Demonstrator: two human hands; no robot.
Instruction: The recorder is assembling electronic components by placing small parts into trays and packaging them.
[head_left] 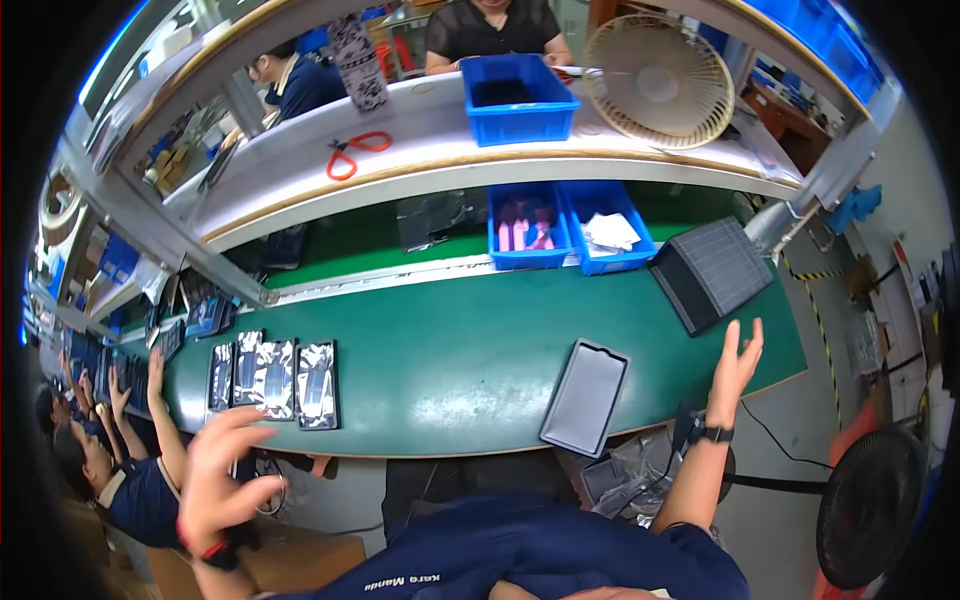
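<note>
My left hand (pixel 228 470) is raised at the lower left with its fingers apart and nothing in them. Just beyond it, several black trays holding shiny, clear-wrapped dark items (pixel 266 378) lie side by side on the green table. My right hand (pixel 735 375), also open and holding nothing, reaches up over the table's right end. Near its fingertips stands a tilted stack of dark grey trays (pixel 715 272). A single shallow grey tray (pixel 587 398) lies slanted at the table's front edge, between my two hands and touched by neither.
Under the shelf sit two blue bins, one with pink pieces (pixel 525 228), one with white pieces (pixel 610 235). Above are red-handled scissors (pixel 357 154), another blue bin (pixel 517 100) and a round fan (pixel 658 82). A black fan (pixel 872 508) stands right. Co-workers sit left and opposite.
</note>
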